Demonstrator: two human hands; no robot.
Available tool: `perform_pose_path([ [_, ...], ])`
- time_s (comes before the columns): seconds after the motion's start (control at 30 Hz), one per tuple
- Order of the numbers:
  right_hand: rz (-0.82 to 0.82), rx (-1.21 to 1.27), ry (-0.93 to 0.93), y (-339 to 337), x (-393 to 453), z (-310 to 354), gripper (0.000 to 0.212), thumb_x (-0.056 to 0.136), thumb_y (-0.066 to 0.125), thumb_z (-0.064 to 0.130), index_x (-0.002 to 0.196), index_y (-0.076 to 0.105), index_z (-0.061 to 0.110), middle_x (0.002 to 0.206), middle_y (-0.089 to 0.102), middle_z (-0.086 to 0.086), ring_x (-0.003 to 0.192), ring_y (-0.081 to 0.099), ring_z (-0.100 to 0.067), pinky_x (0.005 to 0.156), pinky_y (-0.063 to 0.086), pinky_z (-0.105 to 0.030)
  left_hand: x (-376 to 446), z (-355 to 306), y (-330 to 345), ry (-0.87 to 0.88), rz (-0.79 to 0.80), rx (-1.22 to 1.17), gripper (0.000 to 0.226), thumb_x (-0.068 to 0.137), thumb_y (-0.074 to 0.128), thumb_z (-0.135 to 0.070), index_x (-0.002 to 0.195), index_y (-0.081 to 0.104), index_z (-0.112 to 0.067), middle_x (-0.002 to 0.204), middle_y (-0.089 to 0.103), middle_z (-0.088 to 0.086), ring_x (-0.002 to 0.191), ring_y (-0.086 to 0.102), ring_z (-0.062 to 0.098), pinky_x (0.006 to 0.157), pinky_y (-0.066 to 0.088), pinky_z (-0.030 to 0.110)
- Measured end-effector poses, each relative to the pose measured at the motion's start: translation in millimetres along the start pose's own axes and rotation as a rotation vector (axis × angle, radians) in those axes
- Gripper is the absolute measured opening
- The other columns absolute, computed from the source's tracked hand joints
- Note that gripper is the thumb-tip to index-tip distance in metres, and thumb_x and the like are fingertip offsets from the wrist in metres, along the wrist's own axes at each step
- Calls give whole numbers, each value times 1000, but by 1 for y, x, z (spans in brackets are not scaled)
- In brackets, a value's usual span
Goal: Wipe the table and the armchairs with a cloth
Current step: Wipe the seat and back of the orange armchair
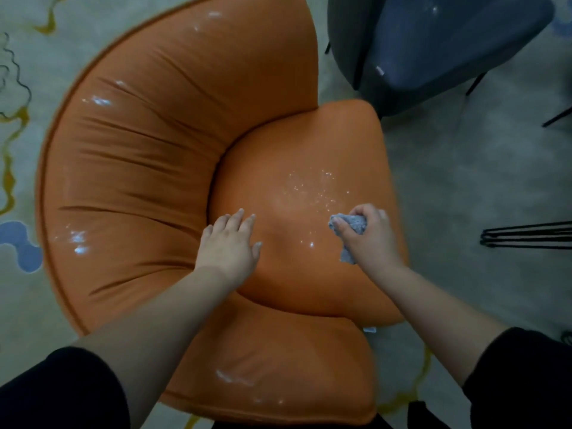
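A patterned rug (18, 168) lay at the left under an orange armchair (145, 168), whose curved, pleated back swept from the far side round to the near edge. The left hand (229, 243) rested flat on the left part of the seat cushion (309, 274), fingers straight and slightly spread, holding nothing. Just right of it, across a bare stretch of cushion, the right hand (368, 236) was curled round a bunched grey-blue cloth (351, 226), pressing it to the seat; one end of the cloth hung out below the palm. Scattered pale specks (312, 187) glinted just beyond the cloth. Far right stood a dark blue chair (433, 41), cut off by the frame, and thin black metal legs (526, 235) whose piece of furniture lay out of view. Dark sleeves (62, 394) covered the upper arms.
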State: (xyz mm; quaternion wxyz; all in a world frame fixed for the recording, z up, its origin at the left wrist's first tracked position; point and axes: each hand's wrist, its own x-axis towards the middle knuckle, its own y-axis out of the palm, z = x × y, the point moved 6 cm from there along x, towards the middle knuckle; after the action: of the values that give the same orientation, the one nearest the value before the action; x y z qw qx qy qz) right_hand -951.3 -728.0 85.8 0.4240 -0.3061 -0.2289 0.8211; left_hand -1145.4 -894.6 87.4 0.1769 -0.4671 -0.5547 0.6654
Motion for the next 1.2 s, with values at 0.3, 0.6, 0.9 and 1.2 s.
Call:
perform_pose_path([
  [0.3, -33, 1, 34, 18, 45, -43, 24, 81, 67, 42, 90, 51, 26, 99, 44, 1, 73, 46, 2, 53, 34, -2, 38, -9, 49, -58, 114, 38, 62, 96, 33, -50, 150, 14, -28, 158, 15, 0, 143, 15, 24, 114, 21, 45],
  [0.6, 146, 10, 2, 40, 91, -83, 32, 78, 71, 44, 95, 52, 24, 102, 45, 1, 76, 48, -2, 59, 39, -14, 61, -38, 104, -345, 198, -129, 61, 96, 33, -51, 150, 16, -27, 157, 17, -1, 142, 17, 26, 111, 22, 46],
  [0.9, 242, -1, -60, 54, 109, -93, 32, 77, 75, 39, 96, 52, 26, 103, 46, 1, 80, 53, -6, 60, 45, -15, 60, -63, 156, -482, 275, -296, 59, 95, 41, -45, 148, 23, -26, 154, 25, 2, 138, 24, 26, 108, 26, 44],
  [1.2, 206, -4, -106, 46, 123, -77, 25, 79, 72, 36, 93, 52, 29, 100, 44, 5, 75, 51, -4, 40, 40, -7, 56, -56, 152, -533, 317, -391, 59, 98, 42, -36, 150, 19, -20, 156, 17, 7, 140, 20, 29, 111, 23, 43],
])
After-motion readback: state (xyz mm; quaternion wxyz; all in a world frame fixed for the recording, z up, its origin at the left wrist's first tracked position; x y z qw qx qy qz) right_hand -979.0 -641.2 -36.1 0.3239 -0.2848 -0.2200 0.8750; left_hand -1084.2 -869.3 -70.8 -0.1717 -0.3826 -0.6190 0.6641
